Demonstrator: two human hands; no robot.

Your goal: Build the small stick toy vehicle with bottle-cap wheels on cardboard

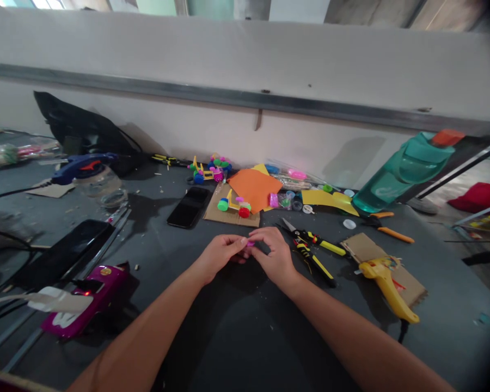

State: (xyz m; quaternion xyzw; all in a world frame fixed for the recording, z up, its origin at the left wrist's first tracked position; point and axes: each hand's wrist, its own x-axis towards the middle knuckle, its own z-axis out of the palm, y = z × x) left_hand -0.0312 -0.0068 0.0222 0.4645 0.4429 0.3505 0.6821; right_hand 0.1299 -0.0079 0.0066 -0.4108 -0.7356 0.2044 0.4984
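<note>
Near the middle of the dark table, my left hand (222, 255) and my right hand (274, 256) meet, both with closed fingers around a small pink piece (250, 244). Most of that piece is hidden by the fingertips. Just beyond them, a small yellow toy (231, 198) with green and red wheels stands on a piece of cardboard (217, 213). An orange sheet (251, 188) lies behind it. Pliers with yellow and black handles (316, 261) rest to the right of my right hand.
A yellow glue gun (386, 283) lies on cardboard at the right, below a teal bottle (404, 171). Orange-handled pliers (394, 234) are nearby. At the left are a phone (189, 207), a purple power strip (87, 302), cables and a blue glue gun (84, 167).
</note>
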